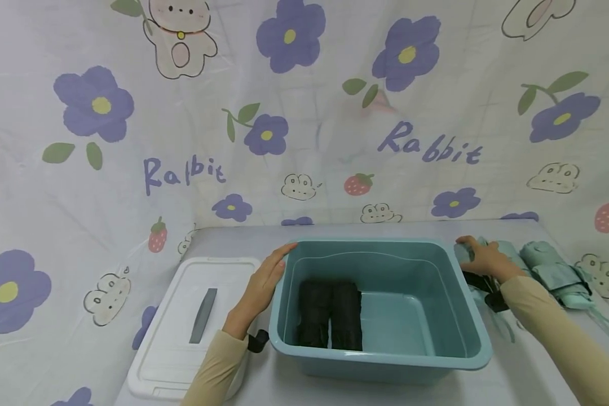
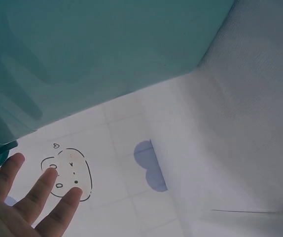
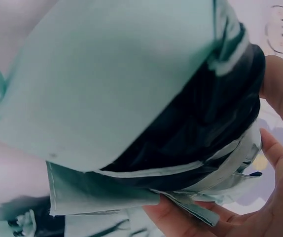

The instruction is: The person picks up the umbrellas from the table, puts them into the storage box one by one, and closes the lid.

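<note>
A teal plastic basin [image 1: 380, 357] stands mid-table with two black folded umbrellas [image 1: 330, 313] lying side by side in its left half. My left hand [image 1: 263, 287] lies flat with straight fingers against the basin's outer left wall; in the left wrist view the fingers [image 2: 30, 195] spread below the teal wall [image 2: 92, 54]. Right of the basin, my right hand [image 1: 482, 258] grips a mint-green folded umbrella [image 1: 510, 256] on the table. Close up, the mint and black folded fabric [image 3: 122, 89] fills the right wrist view, fingers [image 3: 274, 197] curled round it.
A second mint-green folded umbrella [image 1: 555, 272] lies further right. A white lidded box [image 1: 182, 332] with a grey handle sits left of the basin. A floral "Rabbit" cloth [image 1: 304, 141] covers the wall and table; the table's left edge is beside the box.
</note>
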Action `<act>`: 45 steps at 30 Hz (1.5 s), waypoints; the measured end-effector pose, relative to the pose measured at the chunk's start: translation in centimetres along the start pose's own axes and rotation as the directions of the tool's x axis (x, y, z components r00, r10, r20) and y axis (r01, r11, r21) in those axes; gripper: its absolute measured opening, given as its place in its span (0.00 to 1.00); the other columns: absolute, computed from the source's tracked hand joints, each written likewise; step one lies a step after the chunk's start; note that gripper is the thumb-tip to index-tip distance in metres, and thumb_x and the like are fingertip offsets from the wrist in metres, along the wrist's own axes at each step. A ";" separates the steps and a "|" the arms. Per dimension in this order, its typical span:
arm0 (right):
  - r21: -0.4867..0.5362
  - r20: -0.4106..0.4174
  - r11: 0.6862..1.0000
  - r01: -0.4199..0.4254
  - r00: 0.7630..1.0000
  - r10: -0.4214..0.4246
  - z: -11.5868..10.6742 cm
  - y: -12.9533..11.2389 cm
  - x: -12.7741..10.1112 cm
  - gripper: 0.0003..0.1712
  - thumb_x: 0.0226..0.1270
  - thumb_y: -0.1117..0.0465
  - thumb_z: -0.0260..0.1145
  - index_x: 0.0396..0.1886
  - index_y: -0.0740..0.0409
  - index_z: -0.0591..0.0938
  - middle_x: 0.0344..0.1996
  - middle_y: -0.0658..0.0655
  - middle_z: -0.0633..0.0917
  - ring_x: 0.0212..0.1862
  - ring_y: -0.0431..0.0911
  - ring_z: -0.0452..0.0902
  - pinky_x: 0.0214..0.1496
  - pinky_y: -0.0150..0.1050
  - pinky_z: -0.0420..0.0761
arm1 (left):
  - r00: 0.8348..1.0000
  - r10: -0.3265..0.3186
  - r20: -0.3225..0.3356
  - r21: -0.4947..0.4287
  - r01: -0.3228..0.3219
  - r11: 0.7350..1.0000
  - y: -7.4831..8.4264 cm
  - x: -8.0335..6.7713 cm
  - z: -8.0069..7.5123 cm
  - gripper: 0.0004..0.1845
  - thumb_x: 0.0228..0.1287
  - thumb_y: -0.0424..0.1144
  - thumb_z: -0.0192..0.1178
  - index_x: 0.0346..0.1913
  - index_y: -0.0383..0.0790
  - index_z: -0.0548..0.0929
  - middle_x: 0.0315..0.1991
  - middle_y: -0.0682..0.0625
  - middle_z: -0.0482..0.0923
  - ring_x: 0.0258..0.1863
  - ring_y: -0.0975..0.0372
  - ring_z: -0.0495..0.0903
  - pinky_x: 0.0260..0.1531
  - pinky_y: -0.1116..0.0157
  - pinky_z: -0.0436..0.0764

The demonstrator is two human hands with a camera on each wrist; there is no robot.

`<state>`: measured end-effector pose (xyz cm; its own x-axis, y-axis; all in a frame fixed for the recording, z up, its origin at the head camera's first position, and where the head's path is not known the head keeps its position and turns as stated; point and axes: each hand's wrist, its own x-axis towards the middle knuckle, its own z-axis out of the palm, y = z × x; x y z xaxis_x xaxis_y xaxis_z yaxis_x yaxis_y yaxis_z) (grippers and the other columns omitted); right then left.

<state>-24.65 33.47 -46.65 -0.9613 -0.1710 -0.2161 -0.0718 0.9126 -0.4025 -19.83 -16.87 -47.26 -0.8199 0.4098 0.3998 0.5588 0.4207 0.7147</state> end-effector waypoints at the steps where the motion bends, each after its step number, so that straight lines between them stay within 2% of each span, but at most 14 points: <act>1: 0.003 0.002 1.000 0.007 1.000 -0.007 -0.2 -0.1 -0.1 0.40 0.59 0.50 0.60 0.64 0.62 0.56 0.51 0.93 0.51 0.42 0.81 0.65 0.33 0.64 0.71 | 1.000 -0.001 -0.002 -0.002 0.001 1.000 0.0 0.0 0.0 0.25 0.75 0.50 0.31 0.70 0.52 0.58 0.70 0.48 0.57 0.70 0.59 0.55 0.63 0.46 0.59; 3: 0.012 0.009 1.000 0.018 1.000 -0.018 -0.7 -0.3 -0.3 0.40 0.60 0.48 0.60 0.64 0.62 0.55 0.52 0.93 0.49 0.45 0.84 0.61 0.33 0.63 0.71 | 1.000 -0.001 -0.004 -0.006 0.001 1.000 0.0 -0.1 0.0 0.24 0.75 0.50 0.31 0.70 0.52 0.58 0.70 0.49 0.57 0.70 0.58 0.55 0.63 0.46 0.59; 5: 0.030 0.010 0.999 0.032 0.999 -0.032 -1.3 -0.6 -0.5 0.41 0.61 0.47 0.61 0.65 0.62 0.54 0.51 0.93 0.50 0.46 0.83 0.59 0.30 0.58 0.73 | 1.000 -0.001 -0.006 -0.009 0.001 1.000 0.0 -0.1 0.0 0.24 0.75 0.49 0.31 0.70 0.52 0.58 0.70 0.51 0.57 0.70 0.58 0.55 0.63 0.46 0.59; 9: 0.061 0.000 0.997 0.054 0.999 -0.054 -2.4 -1.1 -0.8 0.41 0.61 0.49 0.61 0.65 0.63 0.53 0.50 0.91 0.52 0.42 0.75 0.62 0.23 0.45 0.72 | 1.000 0.005 -0.004 -0.017 -0.005 1.000 0.0 -0.1 0.0 0.24 0.75 0.49 0.31 0.70 0.52 0.58 0.70 0.53 0.57 0.70 0.58 0.56 0.63 0.46 0.59; 12: 0.045 -0.017 0.997 0.062 0.998 -0.061 -3.1 -1.4 -1.0 0.41 0.61 0.49 0.61 0.65 0.62 0.53 0.49 0.90 0.55 0.40 0.71 0.64 0.22 0.43 0.73 | 1.000 0.016 -0.007 -0.016 -0.016 1.000 0.0 0.0 0.1 0.24 0.76 0.49 0.31 0.70 0.51 0.58 0.70 0.50 0.57 0.69 0.58 0.56 0.63 0.46 0.60; 18: 0.010 -0.033 0.997 0.071 0.997 -0.071 -3.7 -1.5 -1.0 0.42 0.61 0.47 0.61 0.66 0.60 0.53 0.48 0.90 0.58 0.38 0.69 0.66 0.22 0.42 0.73 | 0.999 0.046 -0.025 -0.004 -0.046 0.999 0.0 0.1 0.1 0.24 0.76 0.46 0.32 0.70 0.47 0.60 0.69 0.48 0.59 0.69 0.57 0.58 0.61 0.45 0.61; 21: 0.006 -0.044 0.996 0.090 0.995 -0.089 -4.1 -1.8 -1.2 0.42 0.60 0.48 0.62 0.66 0.60 0.53 0.40 0.85 0.66 0.28 0.59 0.69 0.20 0.41 0.71 | 0.999 0.040 -0.023 -0.018 -0.040 0.999 -0.1 0.0 0.2 0.24 0.76 0.47 0.32 0.70 0.48 0.60 0.70 0.49 0.58 0.69 0.57 0.57 0.61 0.45 0.60; 24: 0.009 -0.064 0.993 0.118 0.991 -0.117 -4.4 -2.0 -1.5 0.41 0.60 0.48 0.62 0.66 0.59 0.54 0.26 0.72 0.73 0.19 0.49 0.66 0.20 0.40 0.69 | 0.999 0.032 -0.022 -0.027 -0.033 0.999 -0.3 0.1 0.2 0.23 0.76 0.46 0.32 0.70 0.49 0.59 0.70 0.50 0.58 0.69 0.57 0.56 0.62 0.45 0.59; 28: 0.014 -0.106 0.984 0.176 0.979 -0.174 -4.7 -1.9 -1.8 0.40 0.59 0.46 0.62 0.65 0.57 0.56 0.13 0.57 0.69 0.13 0.43 0.61 0.19 0.38 0.66 | 0.999 0.030 -0.034 -0.022 -0.031 0.999 -0.3 0.2 0.3 0.22 0.76 0.41 0.34 0.70 0.48 0.60 0.69 0.50 0.59 0.69 0.56 0.57 0.63 0.45 0.59; 32: 0.012 -0.113 0.981 0.194 0.975 -0.192 -5.4 -2.2 -2.4 0.40 0.60 0.47 0.62 0.65 0.58 0.56 0.10 0.53 0.67 0.11 0.42 0.61 0.19 0.38 0.66 | 0.999 0.019 -0.030 -0.044 -0.021 0.999 0.6 0.3 0.3 0.22 0.75 0.36 0.35 0.69 0.43 0.61 0.69 0.46 0.58 0.69 0.53 0.56 0.63 0.45 0.57; 35: 0.024 -0.084 0.984 0.174 0.982 -0.172 -6.2 -3.0 -2.8 0.41 0.61 0.49 0.62 0.66 0.61 0.54 0.14 0.58 0.71 0.14 0.44 0.65 0.21 0.39 0.68 | 1.000 0.015 -0.020 -0.064 -0.016 0.998 1.9 0.3 -0.1 0.22 0.74 0.32 0.35 0.68 0.37 0.61 0.69 0.41 0.58 0.69 0.49 0.56 0.63 0.44 0.56; 38: 0.039 -0.068 0.986 0.161 0.985 -0.158 -6.7 -3.6 -3.1 0.42 0.61 0.51 0.62 0.67 0.62 0.53 0.31 0.74 0.75 0.20 0.48 0.72 0.23 0.40 0.73 | 1.000 0.009 -0.011 -0.062 -0.010 0.998 3.1 0.2 -0.5 0.22 0.73 0.30 0.35 0.68 0.34 0.61 0.68 0.38 0.58 0.68 0.47 0.56 0.63 0.43 0.57; 41: 0.074 -0.053 0.986 0.148 0.988 -0.144 -7.0 -4.1 -3.5 0.43 0.61 0.51 0.62 0.67 0.63 0.50 0.49 0.85 0.66 0.29 0.55 0.77 0.26 0.44 0.78 | 1.000 0.007 -0.003 -0.054 -0.007 0.998 3.7 0.2 -0.8 0.22 0.73 0.30 0.35 0.67 0.33 0.61 0.68 0.38 0.58 0.68 0.47 0.57 0.63 0.44 0.57; 45: 0.117 -0.034 0.985 0.130 0.991 -0.126 -7.4 -5.0 -4.2 0.44 0.62 0.51 0.61 0.68 0.63 0.47 0.53 0.87 0.61 0.38 0.64 0.76 0.29 0.49 0.80 | 1.000 0.011 -0.005 -0.048 -0.011 0.999 3.8 0.2 -0.9 0.22 0.73 0.30 0.35 0.67 0.33 0.61 0.68 0.40 0.59 0.68 0.47 0.57 0.63 0.44 0.57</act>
<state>-22.26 32.43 -37.14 -0.9529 -0.2723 -0.1334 -0.1640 0.8328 -0.5288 -18.01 -15.91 -43.96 -0.8144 0.4102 0.4106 0.5613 0.3766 0.7370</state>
